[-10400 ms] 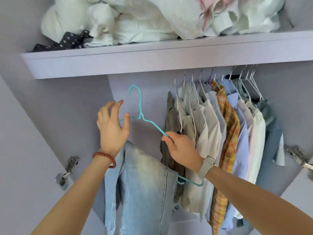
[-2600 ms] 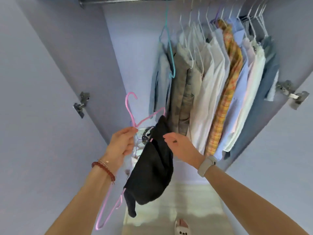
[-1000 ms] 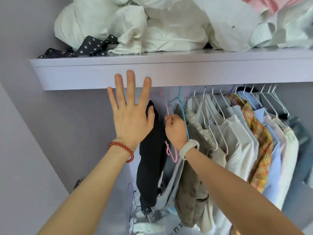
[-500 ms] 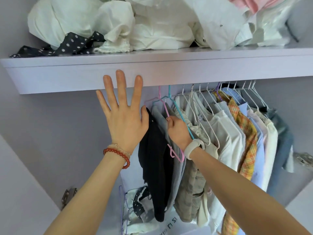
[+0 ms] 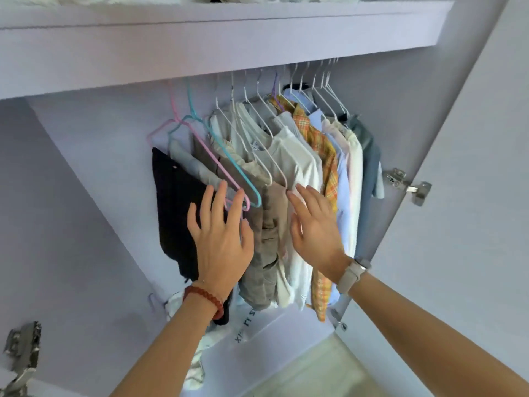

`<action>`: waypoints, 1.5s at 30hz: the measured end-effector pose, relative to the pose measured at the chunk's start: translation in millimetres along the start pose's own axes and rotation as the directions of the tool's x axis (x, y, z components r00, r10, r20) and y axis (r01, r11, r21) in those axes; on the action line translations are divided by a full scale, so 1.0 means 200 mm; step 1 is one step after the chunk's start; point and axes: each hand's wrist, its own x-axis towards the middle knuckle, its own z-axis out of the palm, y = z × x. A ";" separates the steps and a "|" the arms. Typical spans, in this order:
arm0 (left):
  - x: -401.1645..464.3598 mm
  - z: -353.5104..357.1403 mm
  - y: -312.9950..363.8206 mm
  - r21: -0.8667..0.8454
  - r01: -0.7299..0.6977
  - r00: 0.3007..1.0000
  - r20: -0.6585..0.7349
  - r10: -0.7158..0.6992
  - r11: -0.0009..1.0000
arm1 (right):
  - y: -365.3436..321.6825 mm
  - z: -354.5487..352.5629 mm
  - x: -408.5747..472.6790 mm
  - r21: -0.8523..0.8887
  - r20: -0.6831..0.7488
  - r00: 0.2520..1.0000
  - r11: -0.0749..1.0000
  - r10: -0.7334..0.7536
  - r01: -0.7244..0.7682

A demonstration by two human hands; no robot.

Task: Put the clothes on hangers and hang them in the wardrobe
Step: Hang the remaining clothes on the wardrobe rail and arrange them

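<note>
Clothes (image 5: 289, 167) on hangers (image 5: 226, 156) inside wardrobe (image 5: 86, 167), both hands (image 5: 220, 239) spread wide, empty

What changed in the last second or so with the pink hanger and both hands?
The right hand let go of the pink hanger, which now hangs on its own, carrying the black garment, left of the teal hanger. The left hand dropped from near the shelf; both hands are open, fingers spread in front of the clothes. The row of shirts to the right is unchanged.

Two hands (image 5: 221, 242) (one pink hanger (image 5: 200, 147))
</note>
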 end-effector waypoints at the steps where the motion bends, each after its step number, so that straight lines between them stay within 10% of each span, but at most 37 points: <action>1: -0.04 0.04 0.07 -0.015 -0.046 0.998 0.042 0.046 0.999 | 0.08 -0.04 -0.09 -0.032 0.015 0.998 0.998 0.056 -0.056; 11: -0.65 0.45 1.15 -0.376 -0.257 0.739 0.517 0.432 0.890 | 0.83 -0.66 -1.35 -0.297 -0.004 0.745 0.711 0.667 -0.638; 22: -1.44 0.55 2.81 -0.766 -0.407 0.286 0.410 0.866 0.497 | 1.25 -1.67 -2.73 -0.207 -0.266 0.214 0.161 0.940 -0.965; 33: -1.82 0.83 3.84 -0.881 -0.351 -0.081 0.366 0.927 0.317 | 1.56 -2.12 -3.38 0.136 -0.357 -0.247 -0.212 0.901 -0.968; 40: -1.98 1.23 4.50 -0.871 -0.399 -0.182 0.381 0.906 0.286 | 2.19 -2.35 -3.56 0.304 -0.388 -0.376 -0.268 0.841 -0.914; 45: -2.14 1.68 4.98 -0.847 -0.445 -0.254 0.430 0.866 0.290 | 2.86 -2.41 -3.77 0.587 -0.197 -0.634 -0.428 0.748 -0.687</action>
